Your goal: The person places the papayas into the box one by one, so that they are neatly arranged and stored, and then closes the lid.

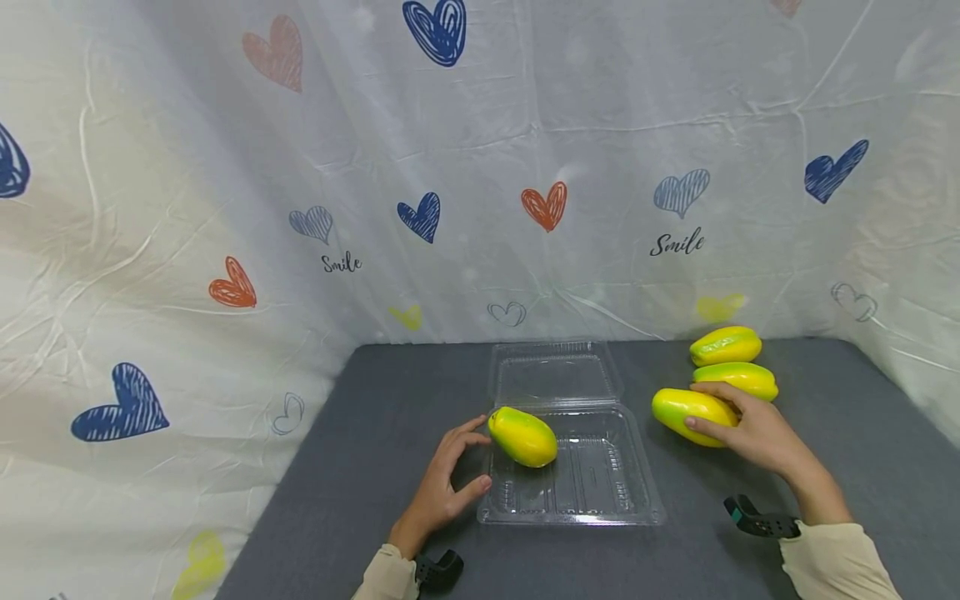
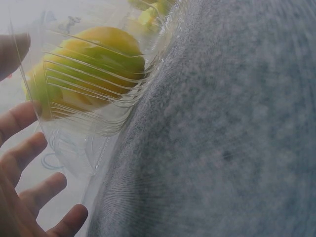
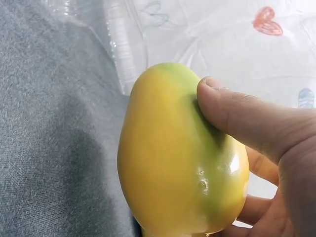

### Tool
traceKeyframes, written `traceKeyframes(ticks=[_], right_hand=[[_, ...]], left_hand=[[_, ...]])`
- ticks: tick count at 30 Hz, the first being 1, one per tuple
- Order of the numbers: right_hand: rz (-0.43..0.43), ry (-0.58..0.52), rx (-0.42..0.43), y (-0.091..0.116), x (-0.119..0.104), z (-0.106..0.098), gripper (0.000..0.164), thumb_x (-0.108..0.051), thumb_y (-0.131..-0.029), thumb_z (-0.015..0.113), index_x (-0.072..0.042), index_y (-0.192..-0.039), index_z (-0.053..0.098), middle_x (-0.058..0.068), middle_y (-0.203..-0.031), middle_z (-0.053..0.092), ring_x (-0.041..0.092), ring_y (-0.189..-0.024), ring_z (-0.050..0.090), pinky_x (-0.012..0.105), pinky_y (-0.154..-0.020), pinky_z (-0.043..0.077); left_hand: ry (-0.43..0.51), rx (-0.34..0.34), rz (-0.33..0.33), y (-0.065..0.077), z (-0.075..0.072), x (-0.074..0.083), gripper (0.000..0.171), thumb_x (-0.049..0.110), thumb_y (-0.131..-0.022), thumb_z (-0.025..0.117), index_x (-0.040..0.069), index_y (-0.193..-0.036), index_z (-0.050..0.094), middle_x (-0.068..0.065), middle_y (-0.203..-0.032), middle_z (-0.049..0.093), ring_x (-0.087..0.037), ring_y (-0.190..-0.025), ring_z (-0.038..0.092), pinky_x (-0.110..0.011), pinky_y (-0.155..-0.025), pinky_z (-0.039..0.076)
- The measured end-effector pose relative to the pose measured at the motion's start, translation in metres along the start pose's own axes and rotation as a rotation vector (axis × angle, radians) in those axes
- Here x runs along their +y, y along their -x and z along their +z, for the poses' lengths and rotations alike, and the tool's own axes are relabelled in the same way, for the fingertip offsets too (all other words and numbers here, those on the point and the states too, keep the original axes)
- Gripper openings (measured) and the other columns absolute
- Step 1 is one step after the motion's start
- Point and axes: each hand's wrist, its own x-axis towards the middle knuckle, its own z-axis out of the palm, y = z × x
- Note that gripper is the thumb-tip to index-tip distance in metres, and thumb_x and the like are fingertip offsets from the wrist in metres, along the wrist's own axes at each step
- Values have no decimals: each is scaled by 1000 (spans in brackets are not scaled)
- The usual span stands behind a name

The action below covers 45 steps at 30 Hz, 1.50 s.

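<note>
A yellow-green papaya [image 1: 694, 417] is in my right hand [image 1: 761, 433], with the thumb on its near side and the fingers over its far side. The right wrist view shows the thumb pressed along the green flank of the fruit [image 3: 173, 158]. Another papaya [image 1: 522, 437] lies in the left part of a clear plastic clamshell box [image 1: 637, 467], whose lid [image 1: 555, 375] is folded back away from me. My left hand [image 1: 442, 483] is at the box's left edge, fingers spread, fingertips right at the clear wall in the left wrist view.
Two more papayas, one nearer [image 1: 738, 380] and one farther [image 1: 725, 345], lie behind the held one at the back right of the grey table [image 1: 390, 400]. A white curtain [image 1: 465, 283] printed with hearts hangs behind the table and along its left side.
</note>
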Motion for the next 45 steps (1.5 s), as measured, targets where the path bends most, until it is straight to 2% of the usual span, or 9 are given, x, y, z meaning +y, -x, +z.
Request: traceKeyframes(ticks=[12,19,37,45], right_hand=[[-13,-8,14,0,-9,-1,64,-41,-90,77,-2,-138,58,28,-132,62,32,-100,61,40,-77,46],[-20,-13,22,0,-11,-2,65,-41,-90,77,-2,-138,58,27,-131,63,30,-98,60,39,-76,46],[-36,-25,41,0,-18,-1,64,-40,-89,78,-4,-138,58,24,-131,63,29,-99,60,40,-77,47],[-52,-36,51,0,-20,-2,62,-38,-89,79,-5,-138,58,22,-128,65,25,-95,58,31,-73,46]], left_hand=[[6,0,4,1,0,-1,43,25,-90,70,24,-132,59,-4,-159,45,-30,-145,43,-70,-109,35],[9,1,4,0,0,-1,43,25,-90,69,23,-132,59,-3,-160,44,-27,-147,41,-71,-109,35],[5,-1,-7,0,0,0,43,27,-90,69,25,-132,59,-2,-160,44,-26,-147,40,-69,-111,35],[-10,-3,-19,0,0,0,44,29,-90,69,26,-132,58,1,-160,44,-24,-147,40,-68,-112,35]])
